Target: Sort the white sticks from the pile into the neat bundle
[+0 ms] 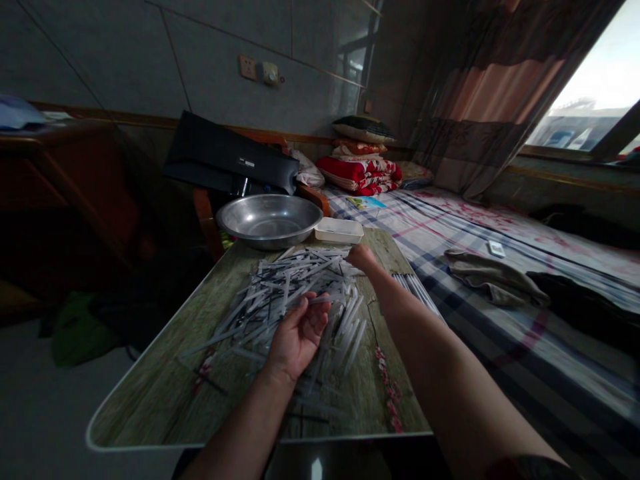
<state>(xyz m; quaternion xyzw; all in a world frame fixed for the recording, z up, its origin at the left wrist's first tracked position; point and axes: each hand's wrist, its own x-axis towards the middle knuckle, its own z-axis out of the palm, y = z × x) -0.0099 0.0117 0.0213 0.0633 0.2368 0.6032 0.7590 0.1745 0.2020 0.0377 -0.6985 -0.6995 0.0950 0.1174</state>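
Observation:
Palm up over the near part of the pile, my left hand (299,339) pinches a short translucent plastic tube (319,300) between thumb and fingers. My right hand (361,257) is at the far right side of the pile, its fingers curled and turned away, so what they hold is hidden. Between and around both hands spreads a loose heap of thin whitish and dark tubes (280,283), lying in many directions. To the right of my right forearm, a row of similar tubes (415,287) lies side by side at the table edge.
Beyond the heap stand a wide metal basin (270,220) and a shallow white plastic tray (340,230). The wood-patterned table (150,400) has a pale rim. A bed (425,227) with a plaid sheet adjoins it on the right; a black padded case (225,157) leans behind the basin.

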